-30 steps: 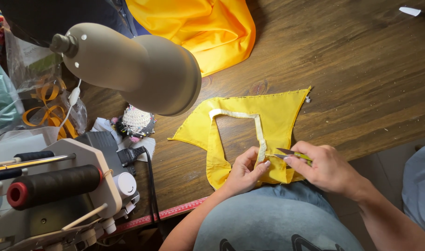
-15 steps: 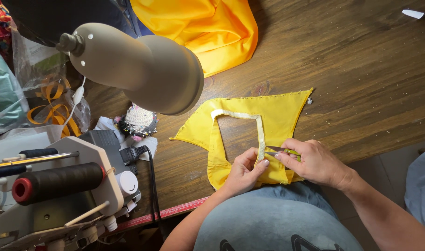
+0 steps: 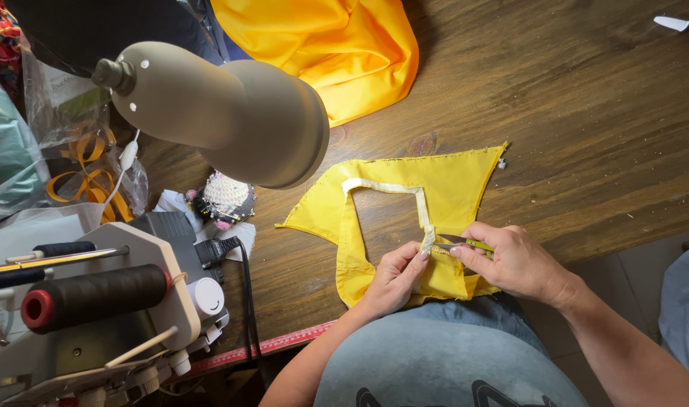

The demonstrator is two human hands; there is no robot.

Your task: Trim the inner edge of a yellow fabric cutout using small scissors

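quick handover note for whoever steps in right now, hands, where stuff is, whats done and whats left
Left hand: pinching the yellow fabric piece at its white trim, near the table's front edge.
Right hand: holding small thread snips, blades at the trim's lower end.
Fabric lies flat on the wooden table, under the lamp; sewing machine on the left.
Done: trim runs along the cutout's top and right edges.
Left: hard to tell; the snips sit at the trim end.

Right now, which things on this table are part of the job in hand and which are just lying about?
In use: yellow fabric piece, white trim, small snips, left hand, right hand.
Lying about: lamp, thread spool, pincushion, orange fabric.
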